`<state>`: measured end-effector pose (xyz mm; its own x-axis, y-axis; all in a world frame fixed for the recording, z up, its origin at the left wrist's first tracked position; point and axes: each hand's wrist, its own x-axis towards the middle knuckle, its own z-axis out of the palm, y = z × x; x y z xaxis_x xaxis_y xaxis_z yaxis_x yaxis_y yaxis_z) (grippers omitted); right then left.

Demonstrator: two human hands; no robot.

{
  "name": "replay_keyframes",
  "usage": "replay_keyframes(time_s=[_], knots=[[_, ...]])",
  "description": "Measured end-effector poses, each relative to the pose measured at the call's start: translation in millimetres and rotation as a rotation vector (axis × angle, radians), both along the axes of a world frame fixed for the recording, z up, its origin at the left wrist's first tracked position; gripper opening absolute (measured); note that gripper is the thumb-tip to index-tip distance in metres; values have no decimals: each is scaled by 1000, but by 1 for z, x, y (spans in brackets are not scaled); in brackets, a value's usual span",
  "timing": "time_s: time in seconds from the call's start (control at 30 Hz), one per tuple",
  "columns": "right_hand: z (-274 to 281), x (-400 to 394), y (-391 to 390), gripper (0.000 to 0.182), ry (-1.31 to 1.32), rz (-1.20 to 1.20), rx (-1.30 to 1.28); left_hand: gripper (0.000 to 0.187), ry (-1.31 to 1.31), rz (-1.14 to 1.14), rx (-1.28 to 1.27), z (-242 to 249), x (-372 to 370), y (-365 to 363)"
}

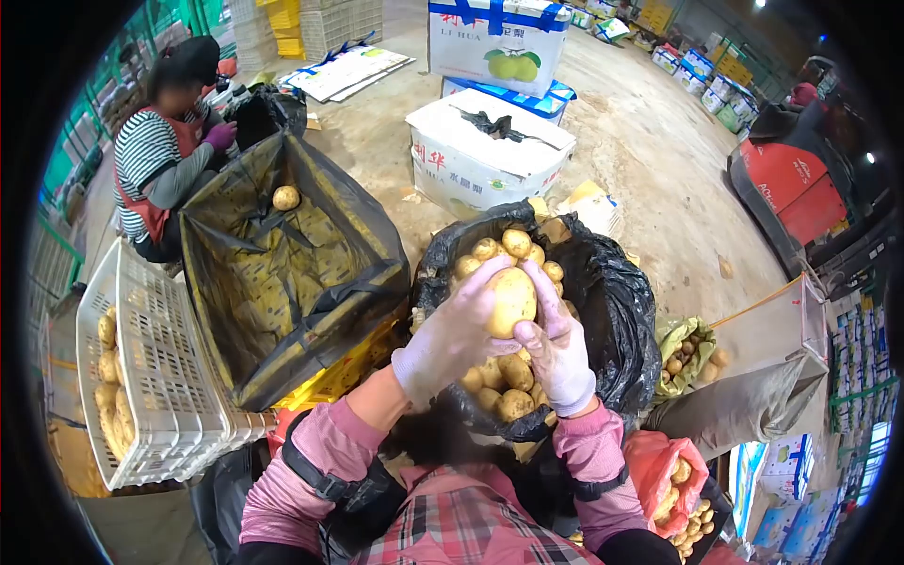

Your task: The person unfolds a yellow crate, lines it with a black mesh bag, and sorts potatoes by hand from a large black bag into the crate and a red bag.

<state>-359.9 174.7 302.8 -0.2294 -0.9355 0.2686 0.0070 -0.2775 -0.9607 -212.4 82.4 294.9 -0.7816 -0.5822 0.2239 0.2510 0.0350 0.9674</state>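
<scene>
A large pale yellow potato (513, 303) is held up between my two gloved hands, over a container lined with a black plastic bag (617, 315). My left hand (447, 330) grips it from the left, and the fingers of my right hand (557, 350) close on its right side. Both gloves are whitish and thin. Below and behind the hands, several smaller potatoes (516, 372) lie in the bag, partly hidden by my hands. To the left stands a bin lined with dark plastic (353, 212), with a single potato (285, 198) inside.
A white plastic crate (169, 377) with potatoes is at far left. Beyond the bag stand white cartons (490, 155). A red bag of potatoes (669, 480) and a green sack (686, 353) are on my right. A co-worker (165, 151) sits at upper left; a red vehicle (800, 179) stands right.
</scene>
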Motion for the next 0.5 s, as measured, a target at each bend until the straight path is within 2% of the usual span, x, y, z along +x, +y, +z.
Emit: replay_keyframes(time_s=[0.13, 0.17, 0.2, 0.27, 0.3, 0.37, 0.43, 0.5], knots=[[4, -6, 5, 63, 11, -82, 36, 78, -52, 1, 91, 4, 3, 4], [2, -7, 3, 62, 19, -81, 53, 78, -62, 54, 15, 4, 3, 5], [-1, -3, 1, 61, -120, -57, 8, 78, -74, 110, -60, 6, 3, 7], [8, 10, 4, 58, -151, -36, 65, 75, -134, 300, -397, 11, 5, 10], [12, 15, 5, 57, -167, -24, 97, 74, -131, 324, -372, 9, 5, 12], [3, 8, -1, 58, -37, -32, 75, 73, -124, 373, -329, 7, 5, 12], [13, 14, -2, 56, 4, -50, 135, 71, -239, 399, -416, 15, 11, 11], [12, 33, -7, 46, 194, -197, 5, 69, -306, 428, -494, 18, 12, 10]])
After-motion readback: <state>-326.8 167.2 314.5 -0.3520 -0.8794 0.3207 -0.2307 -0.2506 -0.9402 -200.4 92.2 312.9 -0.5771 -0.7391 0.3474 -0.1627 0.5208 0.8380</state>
